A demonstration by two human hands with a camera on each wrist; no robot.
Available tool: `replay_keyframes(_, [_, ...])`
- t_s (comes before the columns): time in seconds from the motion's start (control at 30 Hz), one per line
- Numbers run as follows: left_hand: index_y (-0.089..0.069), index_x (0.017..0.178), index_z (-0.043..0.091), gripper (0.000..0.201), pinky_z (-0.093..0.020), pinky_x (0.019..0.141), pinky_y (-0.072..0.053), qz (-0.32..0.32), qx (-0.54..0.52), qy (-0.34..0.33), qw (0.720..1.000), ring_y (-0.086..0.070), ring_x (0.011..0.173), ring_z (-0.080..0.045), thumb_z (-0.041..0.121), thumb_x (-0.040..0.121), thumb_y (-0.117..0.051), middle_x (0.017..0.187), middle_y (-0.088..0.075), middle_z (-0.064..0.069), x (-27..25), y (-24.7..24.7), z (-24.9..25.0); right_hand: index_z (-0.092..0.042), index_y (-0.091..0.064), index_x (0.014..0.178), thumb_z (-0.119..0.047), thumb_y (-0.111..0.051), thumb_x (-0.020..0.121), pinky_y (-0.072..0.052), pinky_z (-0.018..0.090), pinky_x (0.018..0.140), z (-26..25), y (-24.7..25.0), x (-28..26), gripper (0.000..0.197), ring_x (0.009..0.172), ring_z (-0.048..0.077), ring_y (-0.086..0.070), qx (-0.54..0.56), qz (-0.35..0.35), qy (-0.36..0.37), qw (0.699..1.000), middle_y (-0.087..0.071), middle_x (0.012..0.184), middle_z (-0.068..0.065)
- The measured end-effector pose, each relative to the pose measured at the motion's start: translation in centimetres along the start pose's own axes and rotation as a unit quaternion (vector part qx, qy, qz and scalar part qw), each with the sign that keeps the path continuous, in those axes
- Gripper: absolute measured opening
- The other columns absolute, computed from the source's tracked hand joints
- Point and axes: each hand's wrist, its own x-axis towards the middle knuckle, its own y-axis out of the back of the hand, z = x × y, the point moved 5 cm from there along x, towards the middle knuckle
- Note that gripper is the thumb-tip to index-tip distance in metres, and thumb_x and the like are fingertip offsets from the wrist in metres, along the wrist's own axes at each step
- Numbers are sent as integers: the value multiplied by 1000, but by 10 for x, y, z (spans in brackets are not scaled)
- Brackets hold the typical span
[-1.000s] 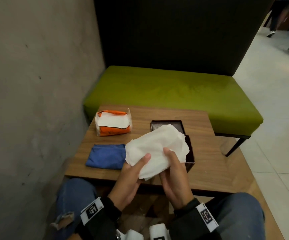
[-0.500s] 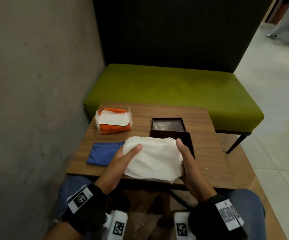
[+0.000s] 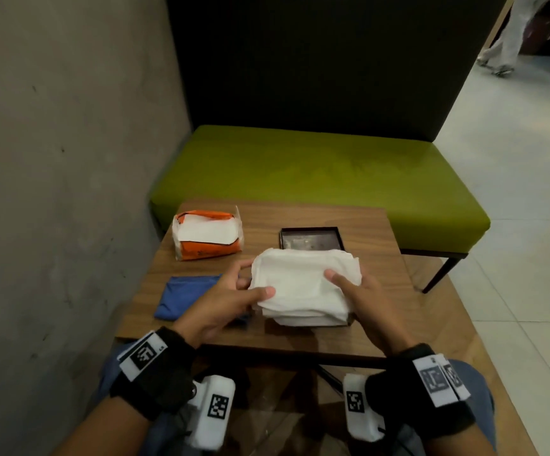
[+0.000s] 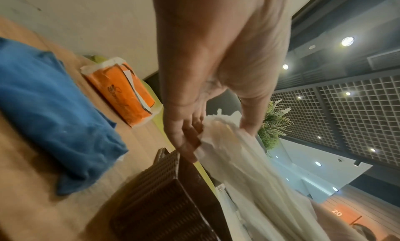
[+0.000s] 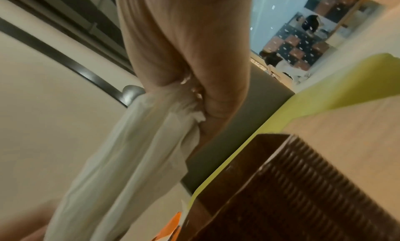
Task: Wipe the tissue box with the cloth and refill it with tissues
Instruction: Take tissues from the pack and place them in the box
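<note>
Gripping a white tissue stack (image 3: 303, 284) from either side, the hands hold it just over the dark box (image 3: 348, 319), which sits on the wooden desk (image 3: 375, 291) and is almost wholly hidden beneath the stack in the head view. The left hand (image 3: 231, 297) has its thumb laid over the top of the stack's left edge and its fingers curled under that edge; the left wrist view shows the fingers (image 4: 186, 133) and thumb pinching the layered sheets above the box's ribbed dark wall (image 4: 160, 202). The right hand (image 3: 362, 301) clamps the stack's right edge, thumb on top, and the right wrist view shows the sheets (image 5: 129, 150) squeezed in its grasp, hanging beside the box's ridged side (image 5: 303, 185). Just behind the box lies its lid (image 3: 311, 238), a shallow dark tray, open side up. Left of the box, touching or nearly touching the left hand, a folded blue cloth (image 3: 184, 296) lies flat on the desk. Behind the cloth, left of the lid, stands an orange-and-white tissue pack (image 3: 206, 238) with its top torn open. Beyond the desk, behind the lid, runs a green bench (image 3: 300, 172) against a dark backrest (image 3: 316, 60), with a grey wall (image 3: 69, 159) to the box's left.
</note>
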Motion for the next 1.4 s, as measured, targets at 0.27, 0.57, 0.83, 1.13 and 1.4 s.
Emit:
replay_keyframes(0.27, [-31,129,41,65,-30,75,-54,41,128,-118,984,-55,108,-25,7,85,-65,116,-53,6,45,-23,30,-44,-26,141,-19,-65,91,-52,36,81,-33,25,16,68,98,18,-62,23,-39,-8,999,-62,111,7])
replay_keyframes(0.57, [-54,89,24,16,-28,73,-42,28,277,-146,949,-56,92,-25,9,86,-59,100,-58,0,67,-26,18,-30,-63,111,-30,-66,88,-45,35,88,-14,30,23,23,104,15,-52,5,-170,-30,985,-55,116,-7])
replay_keyframes(0.83, [-66,94,22,7,-13,75,-40,41,308,-181,933,-55,87,4,19,89,-61,93,-62,17,71,-33,12,-21,-71,92,-1,-65,85,-48,17,59,-6,29,44,22,77,8,-58,-208,2,38,977,-63,101,-4])
replay_keyframes(1.13, [-50,101,20,14,-39,88,-37,32,601,-102,792,-41,108,-26,16,87,-53,105,-58,-6,74,-55,10,-17,-60,110,-8,-53,90,-47,29,82,-7,-5,48,24,99,28,-57,-537,-49,28,841,-43,129,12])
replay_keyframes(1.4, [-55,109,17,20,-38,88,-39,-67,732,-49,676,-47,109,-30,18,90,-51,113,-58,-11,80,-70,10,-8,-48,134,-8,-43,94,-40,37,105,9,-22,53,40,124,34,-48,-598,-167,-104,777,-28,147,24])
